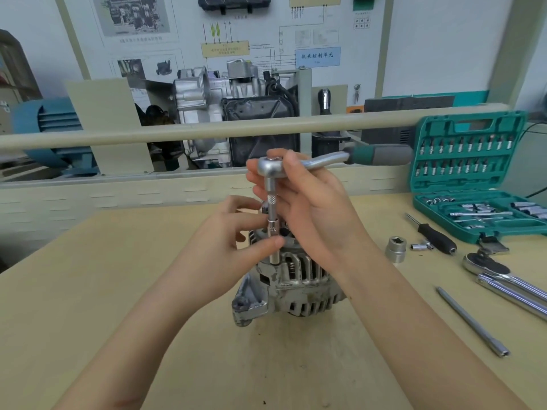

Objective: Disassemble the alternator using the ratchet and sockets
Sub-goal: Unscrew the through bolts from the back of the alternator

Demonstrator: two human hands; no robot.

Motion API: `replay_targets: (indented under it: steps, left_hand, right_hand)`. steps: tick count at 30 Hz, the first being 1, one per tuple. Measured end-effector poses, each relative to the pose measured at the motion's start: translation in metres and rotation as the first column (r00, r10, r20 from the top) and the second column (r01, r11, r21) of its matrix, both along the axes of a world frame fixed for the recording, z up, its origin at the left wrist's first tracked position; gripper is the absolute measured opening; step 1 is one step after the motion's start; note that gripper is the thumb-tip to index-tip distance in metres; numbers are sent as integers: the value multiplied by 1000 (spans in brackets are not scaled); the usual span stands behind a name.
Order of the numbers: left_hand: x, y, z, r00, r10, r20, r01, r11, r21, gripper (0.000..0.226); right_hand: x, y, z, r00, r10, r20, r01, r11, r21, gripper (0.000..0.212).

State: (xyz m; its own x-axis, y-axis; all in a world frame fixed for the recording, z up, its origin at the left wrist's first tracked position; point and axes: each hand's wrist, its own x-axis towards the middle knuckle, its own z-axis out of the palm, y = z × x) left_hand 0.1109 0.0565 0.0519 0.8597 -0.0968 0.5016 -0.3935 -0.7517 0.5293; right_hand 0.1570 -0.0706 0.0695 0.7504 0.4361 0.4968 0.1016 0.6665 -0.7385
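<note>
Right hand (307, 208) grips ratchet (299, 165) over alternator (293, 279) on wooden bench (88, 291).

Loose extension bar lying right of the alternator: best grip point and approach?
Take the extension bar around its mid-shaft, coming straight down from above with fingers across its width. It lies flat on the table, slanting from far-left to near-right, slim and round, so an end grip would probably let it pivot. Both sides are open; the large ratchet lies just beyond it.
</note>
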Motion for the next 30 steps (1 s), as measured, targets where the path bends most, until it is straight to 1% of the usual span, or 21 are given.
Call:
replay_targets:
  steps: [2, 4, 6, 8, 11, 13, 14, 16, 18, 20, 21, 22, 25, 27, 30]
  left_hand:
    - [0, -2, 0, 999, 32, 35, -31, 999, -22, 19]
    - [0, -2, 1, 1000, 7, -9, -9, 992, -123, 9]
    - [-1, -3, 1, 999, -16, -43, 6, 977, -213, 7]
    - [1, -3, -1, 1000, 1, -25, -7, 970, -244, 7]
    - [3, -5, -4, 999, 34, 3, -32, 964, -264, 15]
    - [2, -4, -2, 1000, 21, -17, -24, 963, -268, 8]
    - [1, -3, 0, 999, -11, -41, -1, 961, -278, 5]
    - [-2, 0, 2, 991, -99, -87, 70, 956, -285, 12]
    - [-2, 1, 3, 985, -140, -105, 107, 955, -276, 16]
    - [-1, 0, 2, 986, -138, -94, 105, 950, -294, 18]
    - [0, 0, 1, 988, -131, -83, 101, 949, -298, 18]
    - [0, -2, 0, 990, -123, -74, 95, 950, -298, 16]
    - [1, -6, -3, 996, -87, -32, 74, 948, -309, 4]
    - [1, -6, -4, 996, -84, -13, 76, 946, -314, 4]
    - [0, -6, -3, 994, -103, -29, 92, 961, -261, 3]
  right_hand:
    - [0, 0, -1, 1000, 16, -9, -16, 1000, -6, 28]
    - [0, 1, -2, 1000, 22, -14, -22, 1000, -19, 27]
    - [-2, 3, -1, 1000, 17, -22, -18, 1000, -18, 26]
    - [-5, 6, -1, 999, 6, -45, -5, 1000, 26, 26]
    - [-7, 9, -3, 997, -8, -73, 15, 995, 100, 27]
    - [-9, 11, -5, 999, -7, -51, 12, 994, 106, 28]
    - [-9, 12, -5, 999, -3, -37, 6, 995, 95, 26]
    - [-8, 14, -6, 999, -8, -33, 10, 999, 52, 26]
    - [-5, 12, -5, 998, -18, -60, 18, 1000, 12, 30]
    - [-2, 9, -4, 995, -12, -97, 13, 1000, 4, 37]
    - [-1, 8, -3, 994, -11, -109, 11, 1000, 2, 35]
    - [-1, 8, -2, 993, -13, -116, 14, 1000, 2, 33]
    - [-3, 7, -2, 992, -37, -119, 42, 999, 35, 38]
    - [-5, 8, -2, 994, -53, -93, 56, 998, 30, 35]
    - [-5, 9, -2, 995, -62, -81, 61, 998, -15, 29]
